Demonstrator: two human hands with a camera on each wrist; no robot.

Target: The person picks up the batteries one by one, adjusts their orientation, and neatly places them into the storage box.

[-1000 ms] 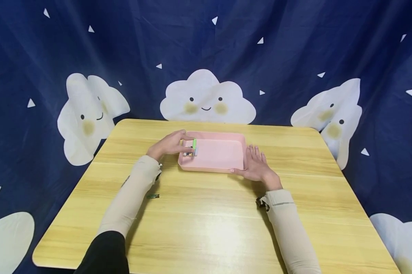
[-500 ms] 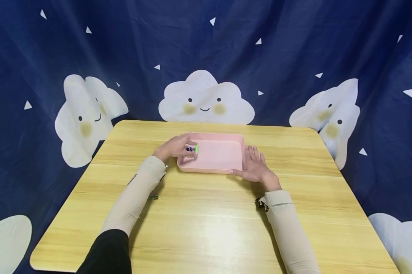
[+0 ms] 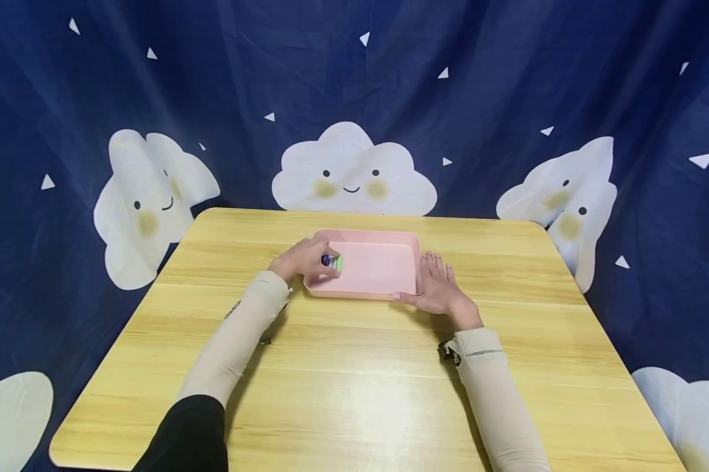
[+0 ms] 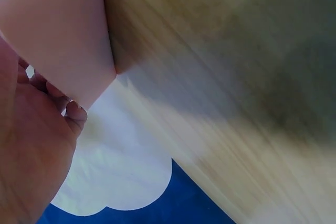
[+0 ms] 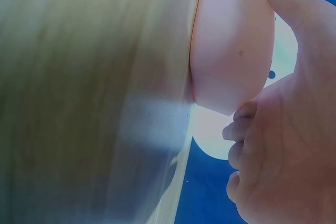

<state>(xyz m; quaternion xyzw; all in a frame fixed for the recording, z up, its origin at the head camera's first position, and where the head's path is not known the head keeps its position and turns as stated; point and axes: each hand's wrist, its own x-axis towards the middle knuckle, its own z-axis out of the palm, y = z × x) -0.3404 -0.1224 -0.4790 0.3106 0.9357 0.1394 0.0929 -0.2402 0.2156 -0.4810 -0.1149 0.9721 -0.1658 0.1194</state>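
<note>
In the head view a shallow pink tray (image 3: 378, 269) lies on the table. My left hand (image 3: 308, 257) reaches over its left wall. Thumb and fingers pinch a small cluster of batteries (image 3: 333, 262) inside the tray's left end; green, whitish and dark blue parts show, the rest is hidden by the fingers. At the tray's front right corner, my right hand (image 3: 440, 288) rests against the outside, fingers straight along the right wall and thumb on the front rim. The right wrist view shows this hand (image 5: 294, 129) beside the pink wall (image 5: 231, 40).
A small dark green battery (image 3: 265, 341) lies on the wooden table (image 3: 354, 380), partly hidden behind the left sleeve. Behind the table's far edge hangs a dark blue curtain (image 3: 230, 85) with clouds on it.
My left hand has moved slightly right and nearer, and its thumb and fingers have closed in around the batteries, which now show less. The right hand stays at the tray's corner.
</note>
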